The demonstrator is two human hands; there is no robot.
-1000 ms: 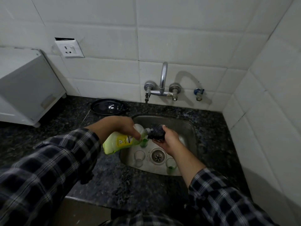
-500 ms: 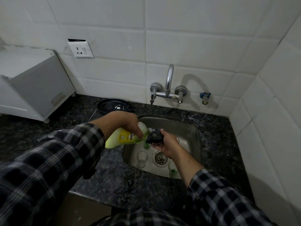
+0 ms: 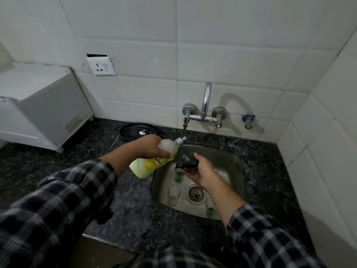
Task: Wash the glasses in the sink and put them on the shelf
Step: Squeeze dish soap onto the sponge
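Observation:
Over the steel sink [image 3: 230,158], my left hand [image 3: 152,146] grips a yellow-green dish soap bottle [image 3: 152,161] with its white nozzle tilted up to the right. My right hand [image 3: 201,171] holds a dark scrub sponge [image 3: 186,160] in its palm, just right of the bottle. Three glasses stand in the sink: a clear glass [image 3: 173,195] left of the drain, a green-tinted glass [image 3: 178,174] partly under the sponge, and a green-bottomed glass [image 3: 209,208] at the front, partly hidden by my right forearm.
A chrome wall tap [image 3: 205,111] hangs above the sink, with a small blue valve [image 3: 247,120] to its right. A black pan lid [image 3: 138,130] lies on the dark granite counter [image 3: 135,219]. A white cabinet [image 3: 38,105] stands at the left. A wall socket [image 3: 101,65] is above.
My left hand has tipped the soap bottle's nozzle up and away from the sponge. My right hand still holds the sponge over the sink.

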